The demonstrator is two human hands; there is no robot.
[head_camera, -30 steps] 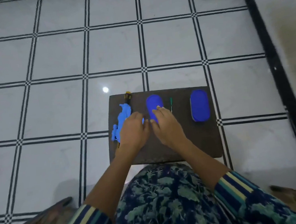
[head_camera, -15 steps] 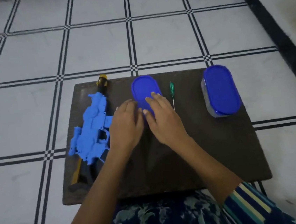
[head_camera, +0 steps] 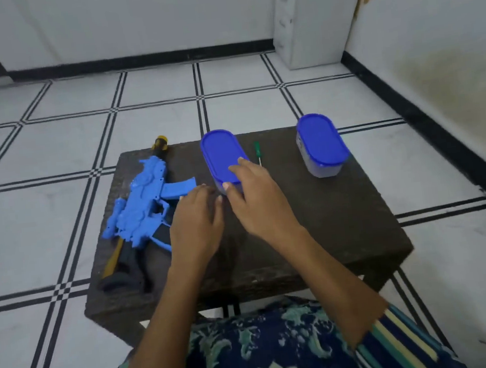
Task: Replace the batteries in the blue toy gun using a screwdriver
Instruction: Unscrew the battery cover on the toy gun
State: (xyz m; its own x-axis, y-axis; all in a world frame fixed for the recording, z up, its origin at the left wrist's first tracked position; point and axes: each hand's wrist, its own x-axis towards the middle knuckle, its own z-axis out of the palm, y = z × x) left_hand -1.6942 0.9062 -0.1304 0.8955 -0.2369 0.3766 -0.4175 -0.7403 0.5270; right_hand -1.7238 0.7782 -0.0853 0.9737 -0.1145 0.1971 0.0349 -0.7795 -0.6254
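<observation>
**A:** From the head camera, what differs from a second ago?

**B:** Mostly that our head has lifted. The wall point(head_camera: 128, 22) now shows beyond the tiled floor point(head_camera: 51, 144), and the low dark table point(head_camera: 344, 218) sits lower in view. Nothing on it has shifted. The blue toy gun point(head_camera: 145, 206) lies on its side along the table's left edge, muzzle away from us, untouched.

**A:** And our hands?

**B:** They stay at the nearer blue-lidded container point(head_camera: 220, 156). Our right hand point(head_camera: 255, 200) has crept further on. Its fingers lie fairly straight across the near part of the lid point(head_camera: 216, 144), thumb against the near rim, so it rests there rather than clamps. Our left hand point(head_camera: 196, 221) sits between gun and container with its fingers loosely extended toward the container's near-left side, gripping nothing. We cannot tell whether the tips touch it.

**A:** The screwdriver?

**B:** The green-handled screwdriver point(head_camera: 258, 152) lies just right of that container, beside our right fingers, not picked up. The second blue-lidded container point(head_camera: 321, 145) stands well apart, at the right.

**A:** So where does that leave us?

**B:** At the very start, we judge: the tool is idle and the gun is not in hand. We seem to be setting up to open this lid, perhaps for fresh batteries, though what is inside is hidden. The next move likely needs the left hand to steady the container while the right lifts the rim.
</observation>
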